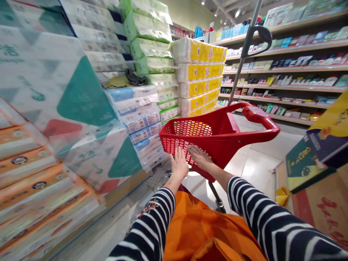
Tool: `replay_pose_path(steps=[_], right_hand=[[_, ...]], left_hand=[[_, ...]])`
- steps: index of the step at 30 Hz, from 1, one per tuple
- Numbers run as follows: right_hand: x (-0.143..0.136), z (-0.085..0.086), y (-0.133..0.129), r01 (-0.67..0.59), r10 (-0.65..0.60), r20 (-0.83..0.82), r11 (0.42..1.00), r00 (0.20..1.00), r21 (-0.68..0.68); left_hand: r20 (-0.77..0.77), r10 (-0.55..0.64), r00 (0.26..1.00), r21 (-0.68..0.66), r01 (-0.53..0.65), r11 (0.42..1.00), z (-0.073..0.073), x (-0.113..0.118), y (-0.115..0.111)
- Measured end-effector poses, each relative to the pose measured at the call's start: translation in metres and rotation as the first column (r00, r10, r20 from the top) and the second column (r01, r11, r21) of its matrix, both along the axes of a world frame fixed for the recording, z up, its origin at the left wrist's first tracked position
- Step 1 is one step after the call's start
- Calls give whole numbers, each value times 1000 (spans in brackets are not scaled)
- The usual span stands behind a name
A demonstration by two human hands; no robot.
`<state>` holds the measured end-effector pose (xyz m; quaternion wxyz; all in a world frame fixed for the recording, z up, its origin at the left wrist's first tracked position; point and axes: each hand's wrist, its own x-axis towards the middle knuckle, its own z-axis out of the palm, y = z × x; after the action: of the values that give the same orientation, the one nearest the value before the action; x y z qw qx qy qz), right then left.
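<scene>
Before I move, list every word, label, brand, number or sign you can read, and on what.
"洁": on the white-and-teal packs, beside another blurred character.
"9.9": apparently, handwritten on the blue-and-white packs.
Too blurred to read: print on the orange packs, green packs, yellow packs, green box, cardboard box.
Too small: labels on the shelf goods.
None readable: red cart.

Left grip [179, 165] flat, right grip [200, 158] slanting leftward
</scene>
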<state>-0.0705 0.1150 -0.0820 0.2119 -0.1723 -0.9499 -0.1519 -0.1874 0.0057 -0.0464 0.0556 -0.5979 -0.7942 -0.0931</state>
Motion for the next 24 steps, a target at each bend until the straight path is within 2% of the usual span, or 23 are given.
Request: replay_pose_path(steps=[2, 4, 9, 12, 14, 20, 22, 24], right_hand=[[-1, -5, -6, -8, 8, 26, 1000, 1000, -16], [-8, 1, -8, -47, 47, 39, 999, 998, -12], [-38, 45, 4, -116, 118, -28, 991, 993, 67], [-49, 57, 12, -92, 95, -49, 994, 994, 66], [-51, 49, 12, -89, 90, -20, 994, 996, 57], [-44, -2, 0, -50, 48, 108, 999, 993, 17], [-49, -4, -2, -70, 67, 138, 998, 988, 11], [-60, 6, -1, -117, 112, 126, 993, 986, 30]], left_hand=[[6, 6, 1000, -21, -6, 1000, -3, -3, -1], [11, 18, 1000, -38, -18, 999, -3, -8, -1], [26, 62, 998, -30, -61, 998, 13, -28, 7], [43, 87, 995, -27, -86, 996, 21, -37, 12], [49, 82, 995, -27, -80, 996, 20, -38, 12], [46, 40, 998, -56, -38, 998, -1, -40, 2], [43, 52, 998, -71, -49, 996, -6, -44, 0], [41, 78, 996, -88, -74, 993, -6, -50, 0]])
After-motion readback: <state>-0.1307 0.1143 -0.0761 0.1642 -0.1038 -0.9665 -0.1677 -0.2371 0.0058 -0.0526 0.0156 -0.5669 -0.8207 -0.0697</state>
